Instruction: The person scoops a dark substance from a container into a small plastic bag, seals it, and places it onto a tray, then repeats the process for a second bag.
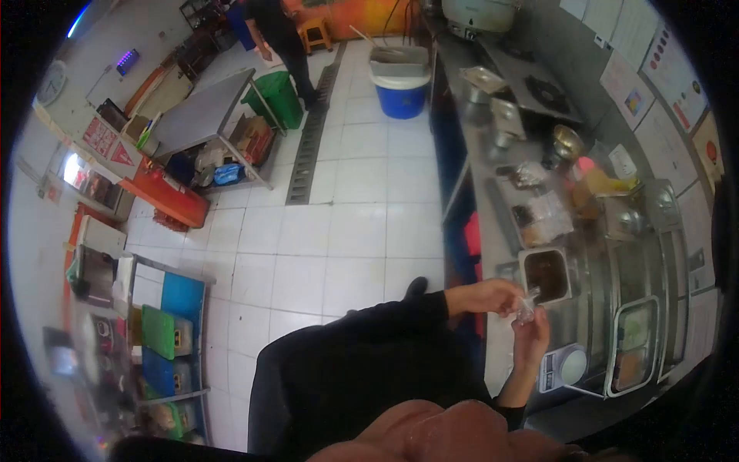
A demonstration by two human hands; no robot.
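My left hand (496, 296) reaches in from the left, fingers pinched on a small clear plastic bag (526, 309). From below, my right hand (531, 336) grips the same bag between thumb and fingers. What the bag holds, if anything, is too small to make out. Just beyond my hands, a square metal pan (568, 260) with brown contents sits on the steel counter. Close to my right hand is a white kitchen scale (568, 365) with a round plate.
Plastic packets (548, 215), metal pans (506, 119) and a burner (548, 92) line the counter. A clear-lidded container (634, 346) lies right. A blue bucket (401, 100), green bin (279, 100) and steel table (196, 108) stand across the tiled floor. A person (277, 35) is at the back.
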